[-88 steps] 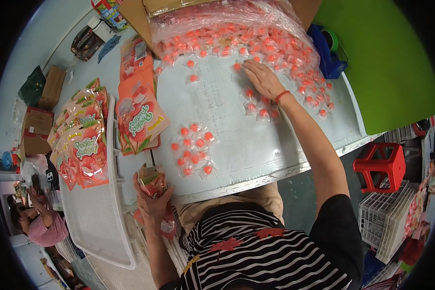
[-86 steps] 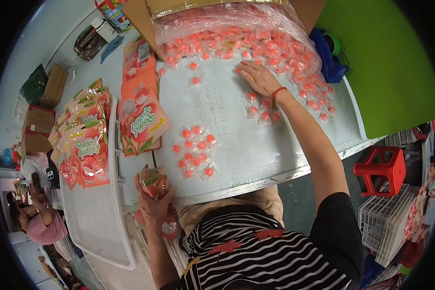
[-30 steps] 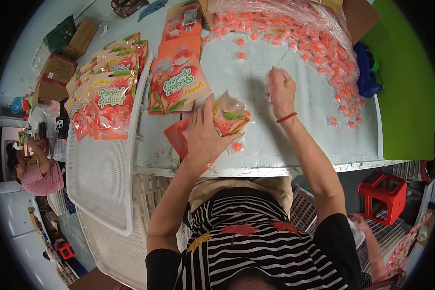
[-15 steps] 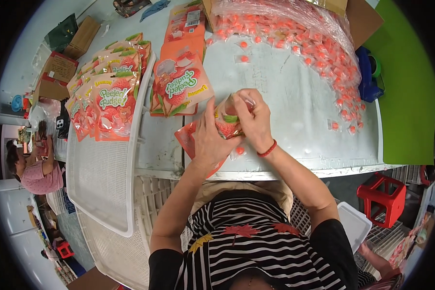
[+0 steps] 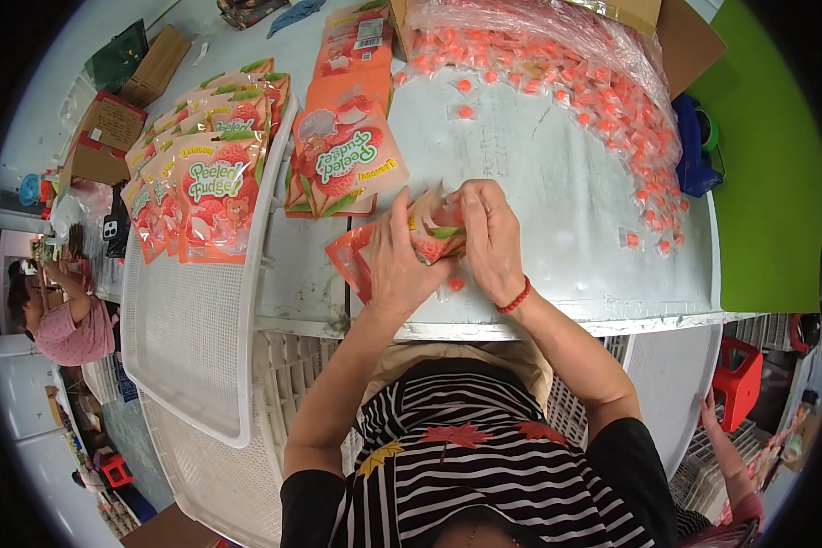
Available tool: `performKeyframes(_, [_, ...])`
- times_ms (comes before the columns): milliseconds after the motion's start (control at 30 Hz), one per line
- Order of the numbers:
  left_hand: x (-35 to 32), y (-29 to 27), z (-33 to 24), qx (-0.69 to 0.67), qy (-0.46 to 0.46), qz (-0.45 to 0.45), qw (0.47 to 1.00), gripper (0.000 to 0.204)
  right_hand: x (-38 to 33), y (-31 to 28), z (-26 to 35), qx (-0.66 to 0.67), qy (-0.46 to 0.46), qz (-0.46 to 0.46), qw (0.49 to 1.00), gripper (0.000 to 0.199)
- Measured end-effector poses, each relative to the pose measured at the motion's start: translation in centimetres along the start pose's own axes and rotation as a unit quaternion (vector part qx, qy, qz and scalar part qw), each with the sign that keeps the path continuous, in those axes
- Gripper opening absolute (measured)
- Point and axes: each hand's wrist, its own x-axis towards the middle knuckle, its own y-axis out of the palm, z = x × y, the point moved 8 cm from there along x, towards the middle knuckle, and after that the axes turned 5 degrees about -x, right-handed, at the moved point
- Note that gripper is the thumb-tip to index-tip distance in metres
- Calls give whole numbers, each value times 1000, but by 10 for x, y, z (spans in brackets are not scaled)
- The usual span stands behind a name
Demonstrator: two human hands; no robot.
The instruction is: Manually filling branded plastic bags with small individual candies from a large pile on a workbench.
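My left hand [image 5: 400, 258] and my right hand [image 5: 490, 239] are both closed around an orange stand-up pouch [image 5: 435, 228] just above the near edge of the table [image 5: 566, 210]. An empty orange pouch [image 5: 349, 258] lies flat under my left hand. One small wrapped orange candy [image 5: 454, 284] lies on the table under my right hand. A big heap of the same candies [image 5: 557, 68] spills from clear plastic at the far right.
A pile of flat orange pouches [image 5: 342, 151] lies at the table's far middle. A white mesh tray [image 5: 201, 310] on my left holds several filled pouches [image 5: 212, 187]. Another person [image 5: 59, 315] sits at far left. A red stool [image 5: 738, 384] stands at lower right.
My right hand came back from the candy heap to the pouch and now grips it together with my left hand. The loose candies near the table edge are gone except one.
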Motion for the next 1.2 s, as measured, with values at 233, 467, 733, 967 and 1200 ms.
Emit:
performKeyframes(233, [0, 1, -1, -25, 55, -1, 998, 101, -16, 25, 54, -287, -282, 123, 907, 24])
performKeyframes(467, [2, -32, 16, -213, -105, -26, 971, 108, -1, 0, 82, -231, -271, 134, 925, 24])
performKeyframes(733, [-14, -97, 50, -132, -93, -138, 977, 113, -46, 55, -23, -459, -301, 141, 824, 69])
performKeyframes(967, [-27, -98, 18, 33, 25, -136, 990, 110, -38, 61, -51, -505, -296, 122, 802, 47])
performKeyframes(1200, [-16, -65, 29, 127, 27, 4, 992, 104, -10, 45, -50, -407, -322, 86, 850, 20])
